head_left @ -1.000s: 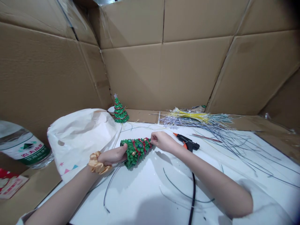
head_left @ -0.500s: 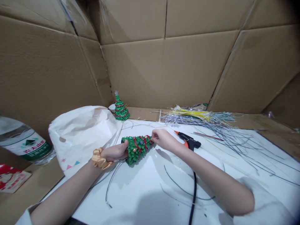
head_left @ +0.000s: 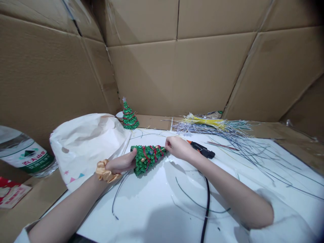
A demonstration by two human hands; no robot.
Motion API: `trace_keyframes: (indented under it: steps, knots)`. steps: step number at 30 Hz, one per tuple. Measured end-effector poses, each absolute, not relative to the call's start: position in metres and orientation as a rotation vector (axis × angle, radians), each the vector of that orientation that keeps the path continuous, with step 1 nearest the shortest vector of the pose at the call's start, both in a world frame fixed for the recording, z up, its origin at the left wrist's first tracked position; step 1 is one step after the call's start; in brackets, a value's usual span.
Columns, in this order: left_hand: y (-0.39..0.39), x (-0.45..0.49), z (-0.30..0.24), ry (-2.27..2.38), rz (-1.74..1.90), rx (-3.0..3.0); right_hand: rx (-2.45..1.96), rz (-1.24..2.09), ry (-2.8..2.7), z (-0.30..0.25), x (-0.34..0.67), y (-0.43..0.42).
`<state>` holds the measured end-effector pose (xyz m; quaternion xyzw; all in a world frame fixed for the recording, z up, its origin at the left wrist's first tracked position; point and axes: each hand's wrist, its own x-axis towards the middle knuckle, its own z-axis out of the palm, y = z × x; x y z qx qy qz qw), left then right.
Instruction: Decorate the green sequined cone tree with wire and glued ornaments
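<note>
A small green Christmas tree (head_left: pixel 149 158) with red garland and gold beads lies on its side above the white tabletop, its tip toward the right. My left hand (head_left: pixel 123 162), with an orange scrunchie (head_left: pixel 106 171) at the wrist, grips the tree's base; the thumb shows on top and the other fingers are hidden. At the tip, my right hand (head_left: pixel 177 147) has its fingers pinched together; a thin pale strand seems to show there, too small to make out. Dark wires (head_left: pixel 118 195) trail from beneath the left hand.
Behind stands a second Christmas tree (head_left: pixel 129 116). A white bag (head_left: pixel 88 145) and a water bottle (head_left: pixel 27 152) are at left. The glue gun (head_left: pixel 202 149) lies beyond my right forearm, its black cord (head_left: pixel 207 206) running forward. Bundled wires (head_left: pixel 210 123) spread across the back right.
My right hand has shifted slightly at the tree's tip, and its forearm covers more of the glue gun. My left hand keeps its grip on the base. The view has moved slightly.
</note>
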<state>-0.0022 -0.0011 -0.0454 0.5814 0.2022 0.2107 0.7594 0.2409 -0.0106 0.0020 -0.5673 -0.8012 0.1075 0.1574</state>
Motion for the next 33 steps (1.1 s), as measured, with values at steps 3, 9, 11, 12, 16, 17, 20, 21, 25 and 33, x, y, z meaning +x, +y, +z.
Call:
trace_keyframes:
  steps: [3, 9, 11, 12, 16, 17, 20, 21, 25, 33]
  knots:
    - [0.005, -0.004, -0.053, 0.371, 0.465, 1.251, -1.627, 0.282, -2.286, 0.002, 0.239, -0.013]
    - [0.012, -0.005, -0.063, 0.303, 0.477, 1.244, -1.621, 0.271, -2.265, 0.0, 0.24, -0.012]
    - [0.012, -0.005, -0.063, 0.298, 0.469, 1.235, -1.619, 0.276, -2.256, -0.001, 0.24, -0.011]
    - [0.011, -0.004, -0.062, 0.298, 0.463, 1.231, -1.616, 0.28, -2.253, -0.001, 0.24, -0.01]
    - [0.005, -0.001, -0.056, 0.31, 0.464, 1.229, -1.582, 0.304, -2.27, -0.004, 0.238, -0.01]
    - [0.004, 0.0, -0.055, 0.313, 0.469, 1.234, -1.575, 0.312, -2.279, -0.005, 0.237, -0.01]
    - [0.002, 0.002, -0.053, 0.313, 0.483, 1.247, -1.562, 0.321, -2.296, -0.007, 0.235, -0.011]
    - [0.002, 0.002, -0.053, 0.316, 0.486, 1.247, -1.56, 0.321, -2.3, -0.007, 0.235, -0.011]
    - [0.002, 0.001, -0.053, 0.349, 0.499, 1.228, -1.544, 0.335, -2.322, -0.005, 0.24, -0.007]
    - [0.002, -0.001, -0.054, 0.309, 0.517, 1.173, -1.549, 0.314, -2.317, -0.002, 0.246, -0.003]
